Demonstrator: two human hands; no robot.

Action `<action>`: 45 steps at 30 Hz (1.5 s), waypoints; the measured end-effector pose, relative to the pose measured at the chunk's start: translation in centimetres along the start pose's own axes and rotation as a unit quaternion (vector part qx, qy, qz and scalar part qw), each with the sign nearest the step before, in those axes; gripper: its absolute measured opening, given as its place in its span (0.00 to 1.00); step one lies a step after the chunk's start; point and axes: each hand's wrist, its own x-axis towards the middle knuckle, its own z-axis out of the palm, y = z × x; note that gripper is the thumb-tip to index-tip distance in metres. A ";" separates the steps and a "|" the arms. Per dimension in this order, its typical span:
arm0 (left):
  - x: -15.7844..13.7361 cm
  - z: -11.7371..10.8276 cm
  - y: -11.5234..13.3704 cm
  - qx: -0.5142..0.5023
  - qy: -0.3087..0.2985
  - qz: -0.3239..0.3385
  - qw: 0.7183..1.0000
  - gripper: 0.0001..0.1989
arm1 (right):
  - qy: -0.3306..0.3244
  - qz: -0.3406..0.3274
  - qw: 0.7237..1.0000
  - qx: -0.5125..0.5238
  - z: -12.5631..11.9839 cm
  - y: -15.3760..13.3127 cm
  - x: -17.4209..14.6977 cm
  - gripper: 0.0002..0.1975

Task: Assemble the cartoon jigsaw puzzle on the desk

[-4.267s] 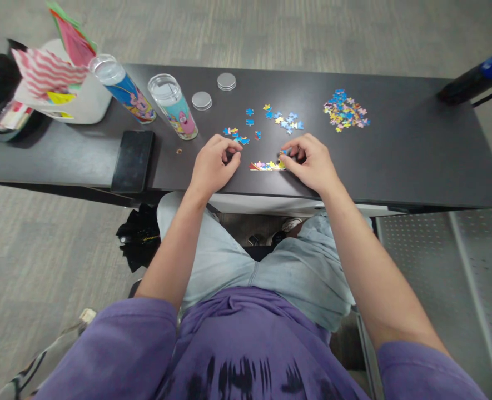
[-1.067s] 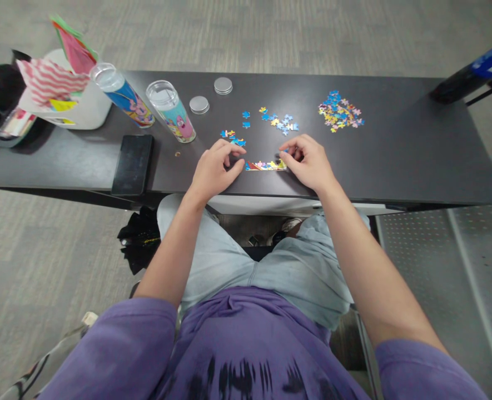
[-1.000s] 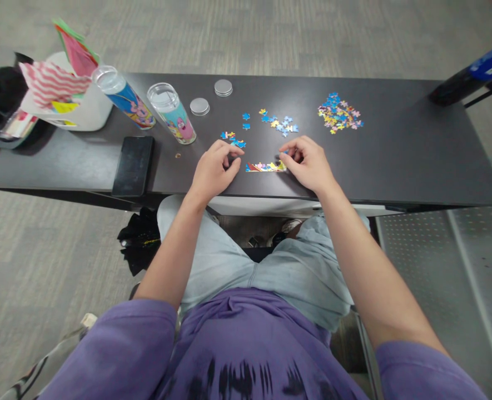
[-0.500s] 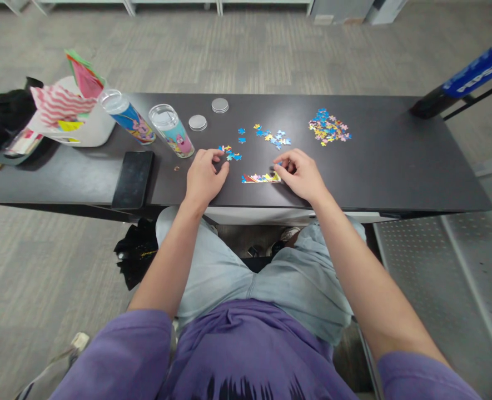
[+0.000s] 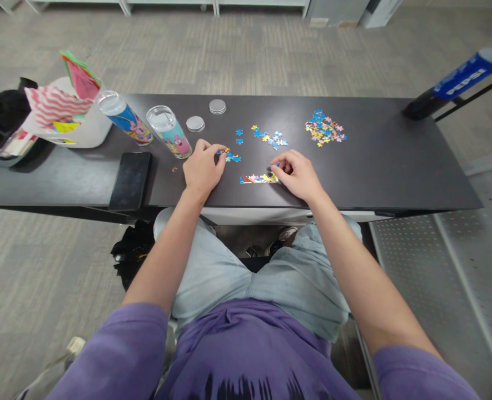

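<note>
My left hand (image 5: 203,169) lies over the table with thumb and forefinger apart. Its forefinger reaches the edge of a small group of blue and yellow jigsaw pieces (image 5: 232,158). A joined strip of colourful jigsaw pieces (image 5: 256,179) runs along the near side of the table. At the strip's right end, my right hand (image 5: 298,173) is closed in a pinch, with a bit of a blue jigsaw piece (image 5: 276,165) showing at the fingertips. Its fingers hide part of that piece and the strip's end. Two single blue pieces (image 5: 239,137) lie beyond the strip.
More loose pieces (image 5: 271,138) lie mid-table, with a larger pile (image 5: 324,128) farther right. Two clear printed jars (image 5: 170,133) and two silver lids (image 5: 195,124) stand left, beside a phone (image 5: 131,181) and a white bin (image 5: 99,130). A Pepsi cylinder (image 5: 458,83) is at far right.
My left hand has moved slightly up toward the small group of pieces, its forefinger now stretched over them. The right hand stays at the strip's end. The view has shifted slightly.
</note>
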 end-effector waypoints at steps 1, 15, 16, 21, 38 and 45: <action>-0.1 0.0 0.0 -0.006 0.002 0.001 1.000 0.11 | 0.000 0.002 1.000 -0.003 0.0 0.0 0.0 0.03; -0.7 -2.7 2.3 0.055 -0.091 -0.008 0.994 0.16 | -0.023 -0.017 0.998 -0.047 0.1 0.4 0.1 0.06; -0.7 -2.6 2.3 0.054 -0.089 -0.010 0.994 0.16 | -0.024 -0.017 0.998 -0.048 0.1 0.4 0.1 0.06; -0.5 -2.6 2.4 0.047 -0.090 -0.020 0.995 0.16 | -0.027 -0.025 0.998 -0.044 0.2 0.6 0.1 0.08; 0.1 -2.5 2.2 0.026 -0.111 0.004 0.993 0.12 | 0.120 0.042 0.984 -0.122 -0.6 -1.2 -2.9 0.09; 0.2 -2.3 1.9 0.025 -0.107 -0.009 0.994 0.12 | 0.007 0.056 0.973 -0.222 -1.0 -3.7 -5.6 0.13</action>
